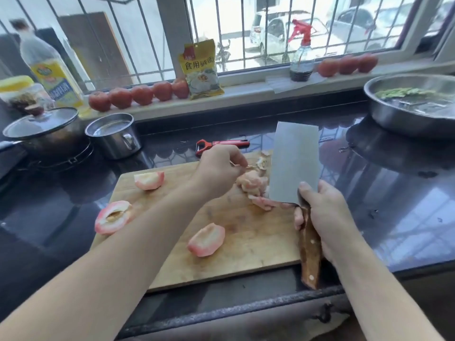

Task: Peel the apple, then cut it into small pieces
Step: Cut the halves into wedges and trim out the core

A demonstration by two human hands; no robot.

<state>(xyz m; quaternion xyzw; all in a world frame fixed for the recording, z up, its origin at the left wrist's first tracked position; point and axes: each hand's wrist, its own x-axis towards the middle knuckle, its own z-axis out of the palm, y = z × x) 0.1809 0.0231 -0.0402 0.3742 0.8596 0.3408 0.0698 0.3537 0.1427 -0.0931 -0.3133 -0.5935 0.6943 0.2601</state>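
Three peeled apple quarters lie on the wooden cutting board point(246, 247): one at the back left point(149, 180), one at the left edge with its core showing point(113, 217), one in the middle front point(206, 239). A heap of small cut apple pieces point(253, 184) sits at the board's back right. My left hand point(219, 168) hovers over that heap with fingers curled, pinching a thin stem-like bit. My right hand point(325, 215) grips the wooden handle of a cleaver point(294, 163), whose broad blade stands just right of the pieces.
A red peeler point(221, 144) lies behind the board. A lidded pot point(41, 134) and a steel mug point(113, 136) stand at the left, a steel basin with greens point(413, 104) at the right. Tomatoes point(138, 94), a yellow packet point(200, 68) and bottles line the windowsill.
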